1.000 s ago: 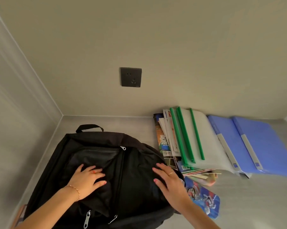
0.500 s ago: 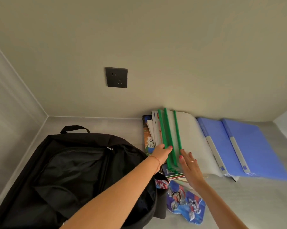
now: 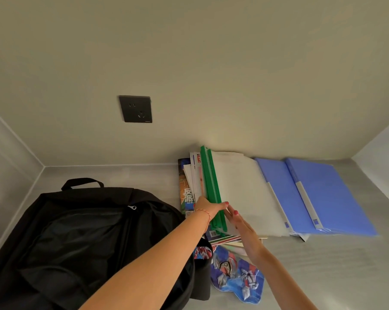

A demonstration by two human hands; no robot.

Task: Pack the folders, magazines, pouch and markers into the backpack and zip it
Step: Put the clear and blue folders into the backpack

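The black backpack lies unzipped on the left of the grey surface. Beside it is a pile of clear folders with green spines on top of magazines. My left hand grips the green spines at their near end, and they are bunched and tipped up. My right hand lies flat, fingers straight, against the clear covers. Two blue folders lie to the right. A blue printed pouch sits near the pile's front edge. I cannot make out the markers.
The surface is boxed in by a back wall with a dark socket and side walls on the left and right. The backpack's carry handle points toward the back wall.
Both hands left the backpack and went to the clear folders. The green spines, spread apart before, are now gathered together and lifted at their edge.
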